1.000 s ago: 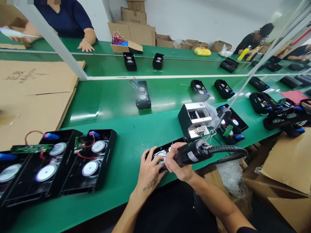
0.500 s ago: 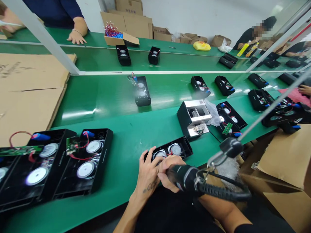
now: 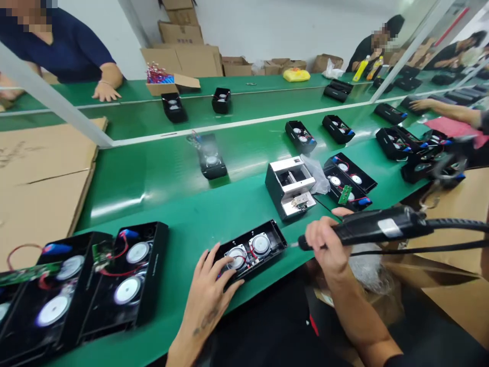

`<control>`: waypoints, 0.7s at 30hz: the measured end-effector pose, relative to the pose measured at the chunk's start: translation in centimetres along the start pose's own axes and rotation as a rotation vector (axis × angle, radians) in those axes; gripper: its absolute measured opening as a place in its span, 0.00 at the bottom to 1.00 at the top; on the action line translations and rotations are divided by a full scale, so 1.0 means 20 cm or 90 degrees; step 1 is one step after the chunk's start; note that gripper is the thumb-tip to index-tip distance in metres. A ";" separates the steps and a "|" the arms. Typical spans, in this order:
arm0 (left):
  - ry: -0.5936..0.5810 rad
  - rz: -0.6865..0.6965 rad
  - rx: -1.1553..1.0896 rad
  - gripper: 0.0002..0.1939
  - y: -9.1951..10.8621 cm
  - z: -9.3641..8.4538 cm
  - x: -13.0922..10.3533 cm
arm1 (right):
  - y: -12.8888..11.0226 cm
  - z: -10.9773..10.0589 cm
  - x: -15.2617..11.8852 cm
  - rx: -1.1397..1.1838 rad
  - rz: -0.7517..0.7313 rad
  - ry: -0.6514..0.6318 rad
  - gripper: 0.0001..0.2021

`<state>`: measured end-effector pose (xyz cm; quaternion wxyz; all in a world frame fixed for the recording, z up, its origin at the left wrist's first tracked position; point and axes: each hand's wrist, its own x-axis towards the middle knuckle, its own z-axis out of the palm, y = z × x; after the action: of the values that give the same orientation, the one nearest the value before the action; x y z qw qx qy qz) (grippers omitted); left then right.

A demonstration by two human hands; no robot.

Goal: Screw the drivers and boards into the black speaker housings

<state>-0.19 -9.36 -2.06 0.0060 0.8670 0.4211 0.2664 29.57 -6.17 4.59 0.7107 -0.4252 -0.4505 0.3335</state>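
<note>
Near the bench's front edge, black speaker case lies under spread left hand. Right hand, wrapped around black electric screwdriver, has moved off the speakers, rightward; tip now just beyond the case's right end. Green mat bare leftward, up to the open cases.

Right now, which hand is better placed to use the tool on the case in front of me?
Right, I think: the right hand grips the black tool, whose tip points at the right end of the case. The left hand is spread over the other end, placed to steady it.
</note>
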 end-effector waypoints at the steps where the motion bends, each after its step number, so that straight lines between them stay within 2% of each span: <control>1: 0.011 0.002 0.013 0.05 0.02 -0.02 0.02 | 0.02 -0.05 0.03 0.005 0.003 0.034 0.17; 4: -0.039 0.011 0.047 0.12 0.13 0.00 0.10 | 0.15 -0.16 0.07 -0.067 0.062 0.080 0.16; 8: -0.153 0.017 0.115 0.11 0.22 0.14 0.19 | 0.30 -0.18 0.03 -0.133 0.114 0.040 0.16; 10: -0.154 0.009 0.121 0.09 0.22 0.19 0.19 | 0.32 -0.18 0.00 -0.150 0.114 0.024 0.16; 13: -0.128 -0.004 0.091 0.08 0.19 0.22 0.16 | 0.33 -0.18 -0.01 -0.172 0.117 0.018 0.14; 21: -0.101 -0.026 0.050 0.07 0.24 0.19 0.17 | 0.35 -0.18 0.00 -0.191 0.146 0.037 0.16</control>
<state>6.81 -9.08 -2.65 0.0112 0.8761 0.4472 0.1799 32.35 -4.42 -2.52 0.6095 -0.5841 -0.4233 0.3289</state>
